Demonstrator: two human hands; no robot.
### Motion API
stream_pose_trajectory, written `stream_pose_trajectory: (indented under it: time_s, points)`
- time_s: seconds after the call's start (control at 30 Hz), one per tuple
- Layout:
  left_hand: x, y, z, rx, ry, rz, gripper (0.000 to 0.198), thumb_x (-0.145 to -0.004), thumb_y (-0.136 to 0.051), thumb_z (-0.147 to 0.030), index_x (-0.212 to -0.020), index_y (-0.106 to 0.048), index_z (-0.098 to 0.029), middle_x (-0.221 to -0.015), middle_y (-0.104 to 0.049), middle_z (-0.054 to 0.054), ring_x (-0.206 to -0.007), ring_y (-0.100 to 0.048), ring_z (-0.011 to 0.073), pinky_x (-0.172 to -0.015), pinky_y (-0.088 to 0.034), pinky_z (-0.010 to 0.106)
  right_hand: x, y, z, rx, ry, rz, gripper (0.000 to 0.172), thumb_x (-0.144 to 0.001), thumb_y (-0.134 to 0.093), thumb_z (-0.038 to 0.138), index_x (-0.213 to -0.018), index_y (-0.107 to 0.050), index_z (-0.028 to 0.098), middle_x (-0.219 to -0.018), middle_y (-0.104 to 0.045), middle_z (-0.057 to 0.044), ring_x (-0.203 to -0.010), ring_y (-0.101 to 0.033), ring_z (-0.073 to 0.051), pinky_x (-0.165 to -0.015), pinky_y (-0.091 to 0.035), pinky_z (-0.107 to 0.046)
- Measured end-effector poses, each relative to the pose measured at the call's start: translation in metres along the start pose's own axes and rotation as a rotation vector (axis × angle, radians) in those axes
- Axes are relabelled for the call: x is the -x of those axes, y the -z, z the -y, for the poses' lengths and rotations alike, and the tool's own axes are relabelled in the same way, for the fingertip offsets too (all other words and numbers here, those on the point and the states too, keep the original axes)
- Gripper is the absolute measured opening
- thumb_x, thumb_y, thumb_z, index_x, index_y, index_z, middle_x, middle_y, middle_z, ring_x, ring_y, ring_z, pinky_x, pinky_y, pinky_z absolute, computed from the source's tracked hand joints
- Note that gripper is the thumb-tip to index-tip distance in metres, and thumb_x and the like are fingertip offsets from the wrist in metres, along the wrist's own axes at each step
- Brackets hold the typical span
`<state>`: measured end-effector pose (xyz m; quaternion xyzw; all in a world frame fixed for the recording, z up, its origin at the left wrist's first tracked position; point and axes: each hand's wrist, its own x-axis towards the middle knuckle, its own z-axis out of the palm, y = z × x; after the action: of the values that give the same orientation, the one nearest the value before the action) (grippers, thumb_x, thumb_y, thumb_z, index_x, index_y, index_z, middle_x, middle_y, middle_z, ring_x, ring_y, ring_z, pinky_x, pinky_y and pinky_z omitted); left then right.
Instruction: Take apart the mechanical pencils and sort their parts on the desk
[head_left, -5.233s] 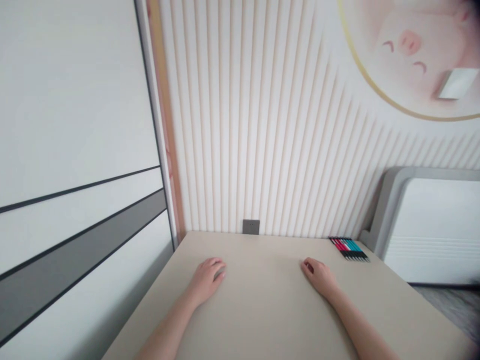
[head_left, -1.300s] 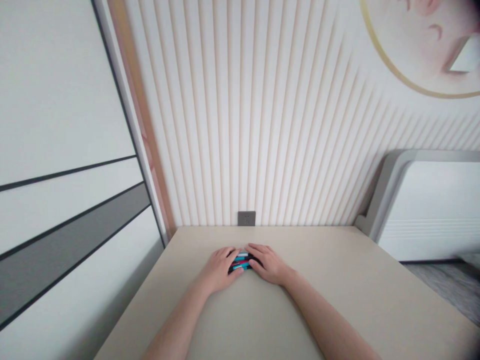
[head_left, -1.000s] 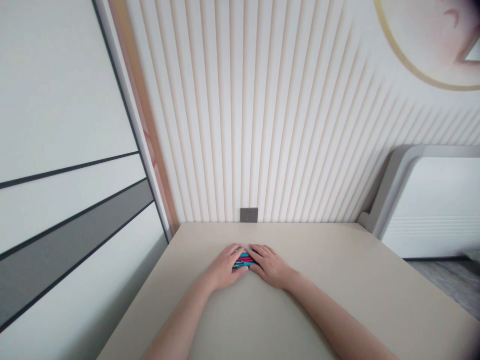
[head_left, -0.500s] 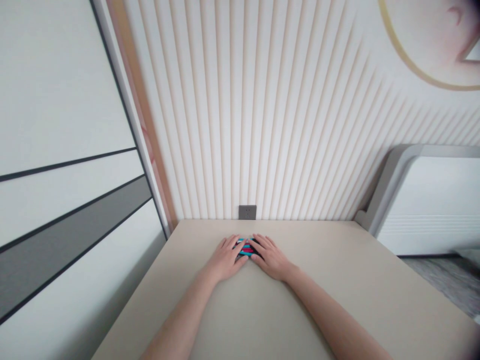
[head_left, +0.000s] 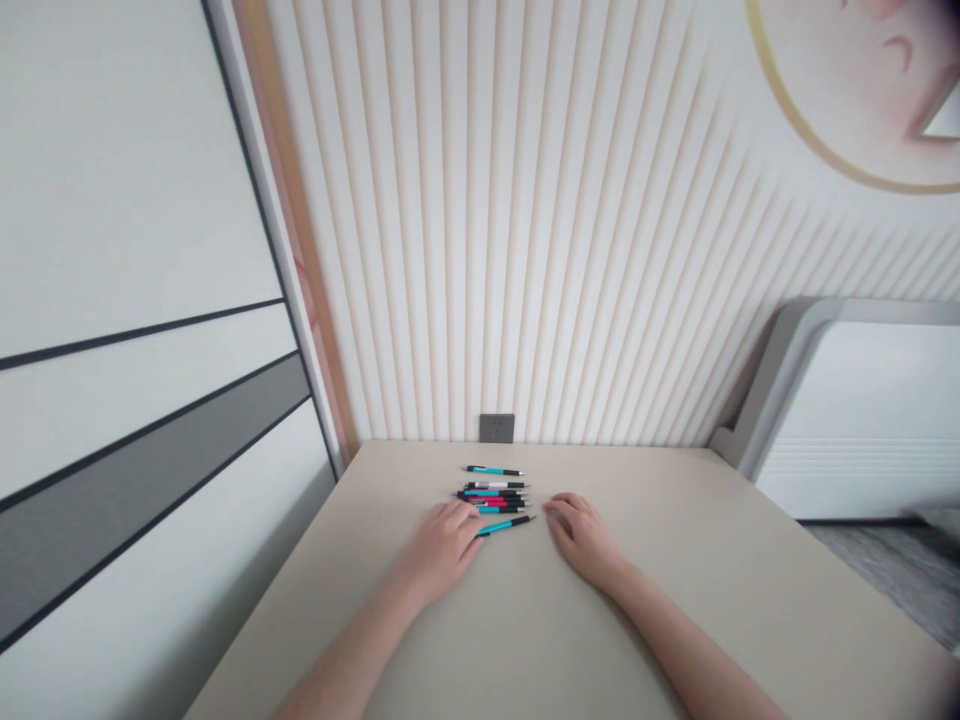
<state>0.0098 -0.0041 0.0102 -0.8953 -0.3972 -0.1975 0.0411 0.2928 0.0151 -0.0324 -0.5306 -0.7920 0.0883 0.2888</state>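
Beige desk (head_left: 697, 570) with pens (head_left: 491, 497), slatted wall (head_left: 480, 250)

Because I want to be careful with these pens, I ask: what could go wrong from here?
The loose pens lie close together on the smooth table, so a small knock might scatter them. The left hand is right beside them and could perhaps push the lowest pen out of line.

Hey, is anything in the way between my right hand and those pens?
Nothing visible: your right hand lies just right of the pens, with only a small gap to the nearest teal pen.
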Motion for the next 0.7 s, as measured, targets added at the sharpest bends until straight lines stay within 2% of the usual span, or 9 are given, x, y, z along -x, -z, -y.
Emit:
stream_pose_trajectory:
  time_s: [0.1, 0.33, 0.6, 0.7]
  points:
    - [0.001, -0.003, 0.005, 0.024, 0.037, 0.002, 0.018, -0.093, -0.051, -0.018, -0.103, -0.064, -0.023, -0.099, -0.061, 0.004, -0.097, -0.056, 0.0218, -0.086, -0.046, 0.039, -0.002, 0.002, 0.002, 0.027, 0.009, 0.028, 0.029, -0.091, -0.045, 0.023, -0.111, -0.065, 0.020, -0.114, -0.061, -0.010, -0.108, -0.055, -0.022, -0.098, -0.041, -0.036]
    - [-0.001, -0.005, 0.011, 0.044, 0.025, 0.061, 0.018, -0.094, -0.051, -0.017, -0.098, -0.067, -0.022, -0.092, -0.063, 0.004, -0.094, -0.057, 0.0209, -0.082, -0.045, 0.035, -0.002, 0.009, 0.005, 0.017, 0.037, 0.072, 0.029, -0.094, -0.044, 0.029, -0.112, -0.065, 0.021, -0.116, -0.062, -0.011, -0.109, -0.055, -0.024, -0.097, -0.041, -0.039]
    - [-0.002, -0.004, 0.005, 0.065, 0.026, 0.094, 0.018, -0.095, -0.048, -0.017, -0.095, -0.065, -0.022, -0.094, -0.062, 0.004, -0.094, -0.058, 0.0210, -0.083, -0.044, 0.035, 0.003, 0.019, 0.031, -0.063, 0.287, 0.186, 0.030, -0.095, -0.047, 0.040, -0.114, -0.066, 0.025, -0.118, -0.062, -0.009, -0.112, -0.054, -0.023, -0.099, -0.040, -0.039]
    - [-0.001, -0.005, 0.005, 0.065, 0.037, 0.096, 0.016, -0.094, -0.049, -0.018, -0.095, -0.064, -0.021, -0.095, -0.061, 0.004, -0.095, -0.057, 0.0211, -0.084, -0.044, 0.035, 0.003, 0.025, 0.034, -0.089, 0.327, 0.223, 0.030, -0.095, -0.049, 0.040, -0.112, -0.068, 0.025, -0.119, -0.063, -0.008, -0.113, -0.054, -0.022, -0.100, -0.040, -0.037]
